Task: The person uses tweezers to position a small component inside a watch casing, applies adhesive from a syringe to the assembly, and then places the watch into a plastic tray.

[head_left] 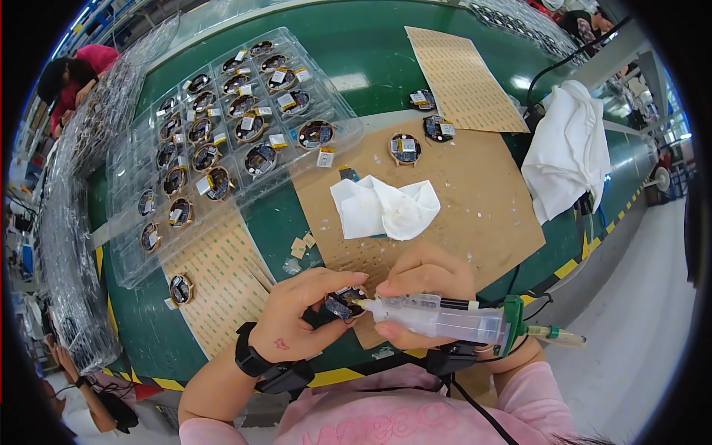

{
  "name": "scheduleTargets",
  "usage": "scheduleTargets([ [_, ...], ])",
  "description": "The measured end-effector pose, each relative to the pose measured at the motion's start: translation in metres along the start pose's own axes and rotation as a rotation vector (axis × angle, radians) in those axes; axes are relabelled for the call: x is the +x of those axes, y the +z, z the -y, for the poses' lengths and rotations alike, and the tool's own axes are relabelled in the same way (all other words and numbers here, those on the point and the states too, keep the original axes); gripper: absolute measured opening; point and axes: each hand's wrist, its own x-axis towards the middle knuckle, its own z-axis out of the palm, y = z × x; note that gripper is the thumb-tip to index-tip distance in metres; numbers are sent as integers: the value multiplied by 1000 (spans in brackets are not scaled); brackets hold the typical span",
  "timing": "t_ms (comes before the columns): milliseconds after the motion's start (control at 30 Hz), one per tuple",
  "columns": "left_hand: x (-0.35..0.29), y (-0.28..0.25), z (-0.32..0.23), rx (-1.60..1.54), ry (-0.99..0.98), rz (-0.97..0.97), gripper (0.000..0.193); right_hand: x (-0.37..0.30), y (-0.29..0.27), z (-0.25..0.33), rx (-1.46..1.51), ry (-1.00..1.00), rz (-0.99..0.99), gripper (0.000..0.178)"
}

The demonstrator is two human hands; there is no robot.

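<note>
Near the front edge of the bench, my left hand [300, 308] holds a round watch case [343, 302] with its circuit board showing, between thumb and fingers. My right hand [426, 285] is closed around a glue dispensing syringe [445, 319] with a green end cap and a hose. The syringe's yellowish tip meets the board inside the case, or nearly so; I cannot tell if it touches. Just beyond my hands a crumpled white cloth [386, 208] lies on brown paper [489, 215].
At the left stands a clear compartment tray [278, 182] with several opened watch cases. Loose cases [404, 148] sit on the paper, another [181, 289] on an adhesive sheet [215, 304]. A second adhesive sheet [463, 81] lies behind. White fabric [567, 148] hangs at right. Other people work beyond.
</note>
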Motion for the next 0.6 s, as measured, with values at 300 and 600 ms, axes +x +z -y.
scheduleTargets([
  [300, 0, -2, -2, 6, -8, 35, 56, -2, 3, 0, -40, 6, 48, 38],
  [600, 0, 3, -2, 4, -27, -10, 59, -2, 3, 1, -44, 10, 49, 37],
])
